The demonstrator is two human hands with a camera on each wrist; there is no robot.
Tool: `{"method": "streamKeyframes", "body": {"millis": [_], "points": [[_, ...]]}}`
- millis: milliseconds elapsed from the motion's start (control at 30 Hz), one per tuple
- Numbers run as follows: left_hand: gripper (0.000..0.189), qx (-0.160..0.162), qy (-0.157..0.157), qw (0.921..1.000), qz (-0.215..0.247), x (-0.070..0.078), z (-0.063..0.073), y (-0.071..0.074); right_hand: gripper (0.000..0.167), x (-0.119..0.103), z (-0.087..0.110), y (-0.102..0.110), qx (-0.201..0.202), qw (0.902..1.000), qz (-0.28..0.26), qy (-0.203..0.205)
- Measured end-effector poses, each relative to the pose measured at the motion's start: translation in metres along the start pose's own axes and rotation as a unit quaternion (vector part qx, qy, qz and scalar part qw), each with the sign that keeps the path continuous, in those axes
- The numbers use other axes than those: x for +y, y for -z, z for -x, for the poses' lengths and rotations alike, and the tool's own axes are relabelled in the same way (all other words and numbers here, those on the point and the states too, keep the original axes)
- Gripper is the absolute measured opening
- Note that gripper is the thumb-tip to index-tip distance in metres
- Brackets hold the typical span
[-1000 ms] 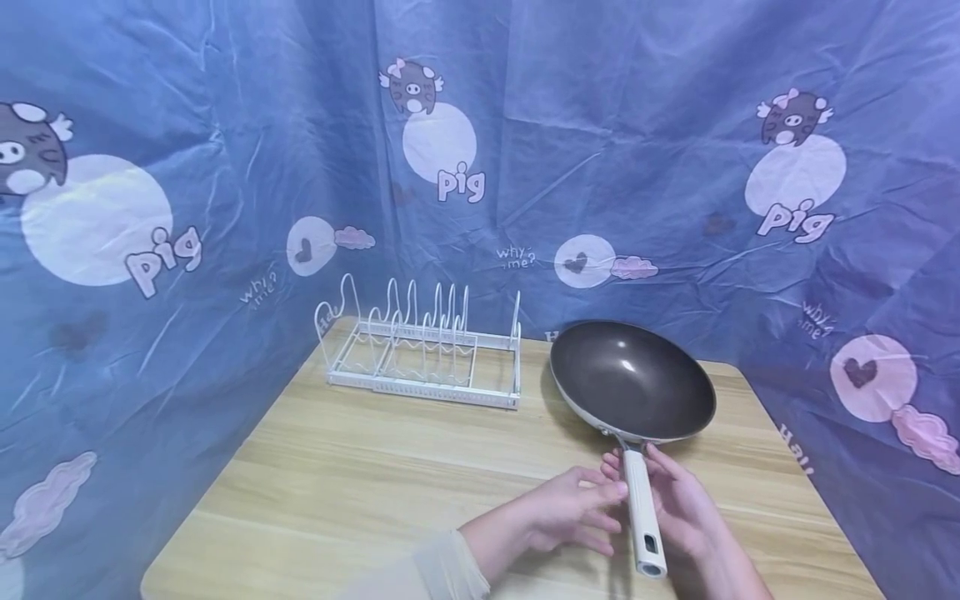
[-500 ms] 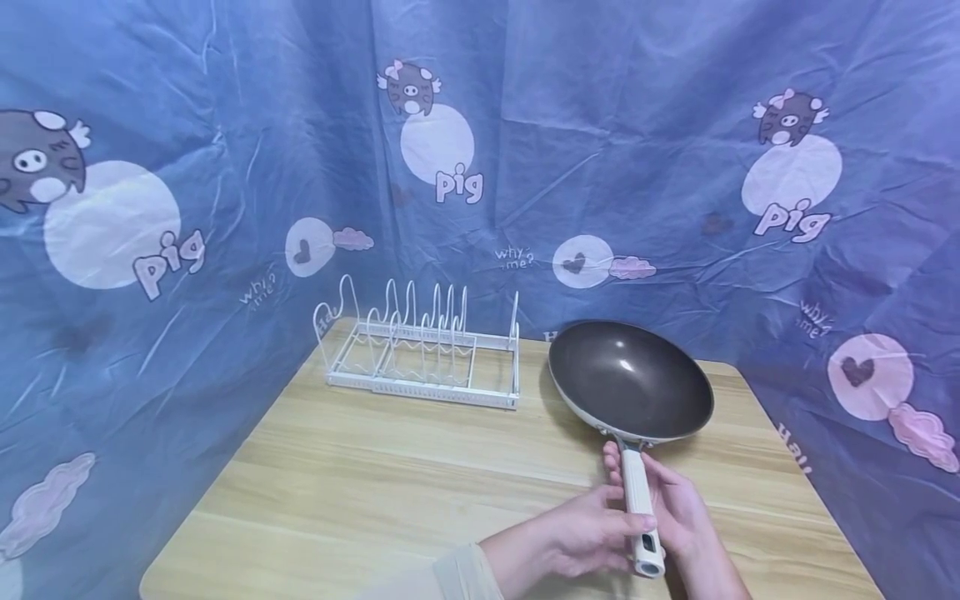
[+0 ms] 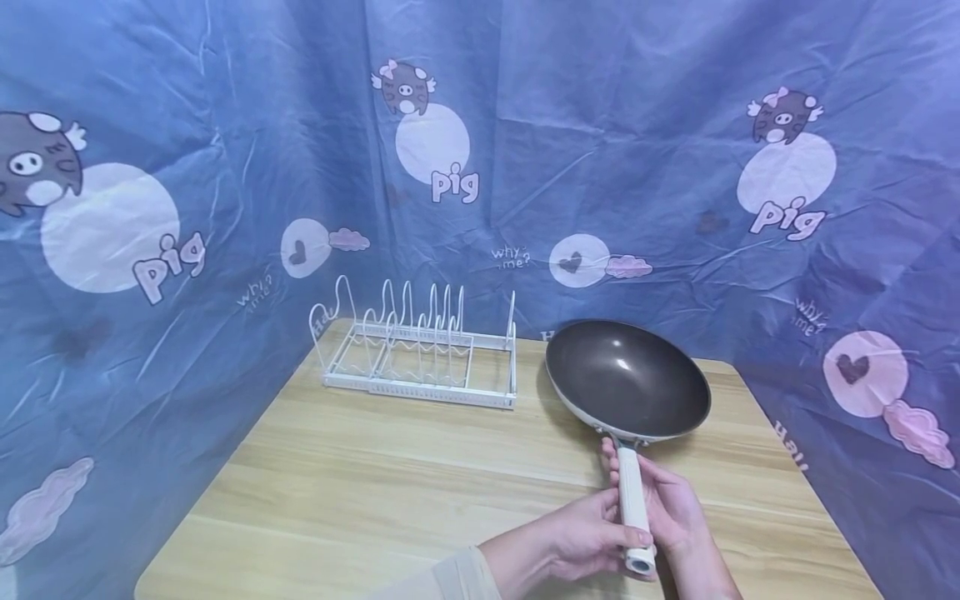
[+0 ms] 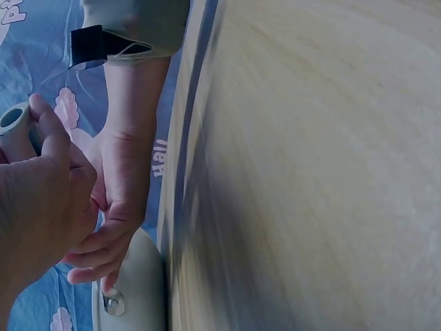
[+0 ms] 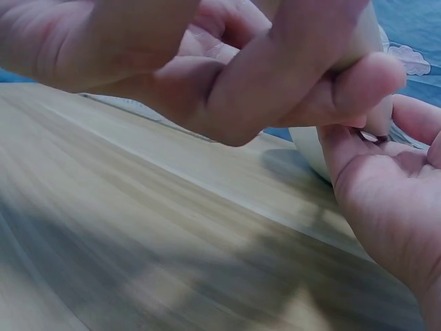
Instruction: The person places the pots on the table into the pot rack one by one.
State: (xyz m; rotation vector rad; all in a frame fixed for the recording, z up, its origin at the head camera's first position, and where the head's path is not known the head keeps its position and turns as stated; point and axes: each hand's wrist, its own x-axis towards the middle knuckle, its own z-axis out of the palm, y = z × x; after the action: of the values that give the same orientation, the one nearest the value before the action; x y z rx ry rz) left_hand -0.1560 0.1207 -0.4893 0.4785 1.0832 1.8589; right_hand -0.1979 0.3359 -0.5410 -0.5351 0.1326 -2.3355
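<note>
A dark-lined frying pan (image 3: 630, 375) with a pale outside stands at the table's right, its cream handle (image 3: 632, 492) pointing toward me. My left hand (image 3: 592, 533) grips the handle near its end, thumb across the top. Beneath the handle near the pan, my right hand (image 3: 678, 508) holds it, fingertips showing on the left side and thumb on the right. The left wrist view has the handle's hollow end (image 4: 17, 127) beside my left thumb. Left fingers (image 5: 275, 76) curl under the handle in the right wrist view. Whether the pan's base touches the table cannot be seen.
A white wire rack (image 3: 442, 392) with several upright loops stands at the back left of the wooden table (image 3: 360, 492), left of the pan. Blue printed cloth (image 3: 450, 242) hangs close behind the table and along both sides.
My left hand has come right onto the handle and taken hold near its end. Its thumb now lies over the handle, and the hanging hole no longer shows. The pan has hardly moved.
</note>
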Motion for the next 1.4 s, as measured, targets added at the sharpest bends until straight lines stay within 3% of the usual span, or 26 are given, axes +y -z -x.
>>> {"method": "streamKeyframes", "body": {"millis": [200, 467, 767, 1033, 1400], "points": [[0.068, 0.005, 0.008, 1.0, -0.004, 0.006, 0.002, 0.001, 0.069, 0.001, -0.004, -0.002, -0.01, 0.9999, 0.007, 0.011], [0.073, -0.024, 0.023, 0.999, -0.029, 0.016, 0.008, 0.004, 0.068, 0.002, -0.008, -0.006, -0.028, 0.9991, 0.028, 0.018], [0.073, -0.043, 0.008, 0.9977, -0.052, 0.028, 0.015, 0.004, 0.073, -0.003, -0.02, -0.025, -0.067, 0.9947, 0.074, 0.026], [0.077, -0.069, 0.006, 0.9961, -0.054, 0.041, 0.02, 0.007, 0.08, 0.0, -0.03, -0.041, -0.088, 0.9932, 0.071, 0.029], [0.075, -0.098, 0.019, 0.9918, -0.08, 0.057, 0.032, 0.013, 0.071, 0.002, -0.041, -0.057, -0.07, 0.9888, 0.126, 0.039]]}}
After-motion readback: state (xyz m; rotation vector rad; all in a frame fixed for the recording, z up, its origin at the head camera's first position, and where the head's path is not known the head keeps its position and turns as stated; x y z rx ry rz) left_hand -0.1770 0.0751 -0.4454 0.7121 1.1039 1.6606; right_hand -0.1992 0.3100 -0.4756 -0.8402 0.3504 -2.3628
